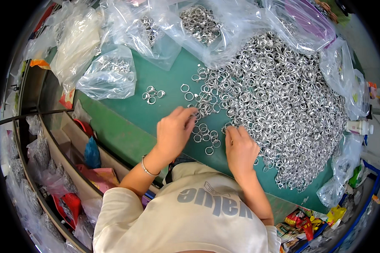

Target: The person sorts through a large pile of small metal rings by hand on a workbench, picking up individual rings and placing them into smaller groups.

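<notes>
1. Green table [135,111]: pretty much buried on its right half, though some bare surface can be seen on the left
2. Big heap of silver-coloured rings [287,105]: spread over that right half, and by the look of it most of the work is left right here
3. Clear plastic bags [107,78]: lined up along the far side, some with rings inside, but whether those are done or waiting can't be told
4. Left hand [175,128]: fingers bent and held narrow at the heap's left edge, whether a ring is pinched can't be made out
5. Right hand [241,149]: fingertips drawn together by the heap's near left edge, any grip on a ring can't be told either
6. Loose rings [205,137]: scattered between the hands, apparently not dealt with yet
7. Small cluster of rings [152,95]: set apart left of the heap, so only a little seems done
</notes>
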A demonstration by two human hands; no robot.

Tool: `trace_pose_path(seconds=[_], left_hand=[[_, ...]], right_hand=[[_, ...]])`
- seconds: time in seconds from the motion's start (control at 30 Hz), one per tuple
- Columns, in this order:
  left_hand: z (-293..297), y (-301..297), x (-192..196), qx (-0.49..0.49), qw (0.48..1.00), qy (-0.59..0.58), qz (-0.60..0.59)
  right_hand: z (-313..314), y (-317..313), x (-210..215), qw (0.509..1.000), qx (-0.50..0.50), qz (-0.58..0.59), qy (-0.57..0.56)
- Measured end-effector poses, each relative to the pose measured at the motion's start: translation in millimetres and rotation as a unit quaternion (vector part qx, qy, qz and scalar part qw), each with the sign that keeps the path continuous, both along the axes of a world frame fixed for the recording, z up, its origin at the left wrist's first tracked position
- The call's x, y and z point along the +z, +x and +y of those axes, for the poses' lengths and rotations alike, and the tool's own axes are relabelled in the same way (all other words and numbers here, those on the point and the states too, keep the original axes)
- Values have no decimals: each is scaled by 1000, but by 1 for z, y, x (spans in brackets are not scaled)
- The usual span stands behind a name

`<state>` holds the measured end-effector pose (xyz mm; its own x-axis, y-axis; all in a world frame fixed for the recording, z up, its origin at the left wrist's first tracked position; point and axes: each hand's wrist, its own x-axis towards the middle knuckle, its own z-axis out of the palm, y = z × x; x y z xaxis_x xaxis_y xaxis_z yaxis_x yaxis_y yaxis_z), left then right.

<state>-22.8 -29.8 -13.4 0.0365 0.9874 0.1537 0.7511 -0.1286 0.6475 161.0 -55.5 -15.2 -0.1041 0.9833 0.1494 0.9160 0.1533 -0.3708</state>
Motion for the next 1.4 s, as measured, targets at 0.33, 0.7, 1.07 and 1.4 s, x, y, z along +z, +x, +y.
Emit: trace_pose_path(seconds=[0.33, 0.7, 1.07, 1.4], left_hand=[[-25, 1, -2, -100, 994, -48, 23], [-27, 7, -2, -99, 994, -36, -1], [-25, -1, -1, -64, 997, -43, -10], [-27, -6, 3, -68, 996, -52, -7]], right_hand=[[-3, 34, 9, 644, -83, 710, -271], [-10, 16, 6, 843, 38, 476, -247], [-11, 7, 2, 895, -23, 419, -153], [-5, 26, 16, 632, -63, 732, -247]])
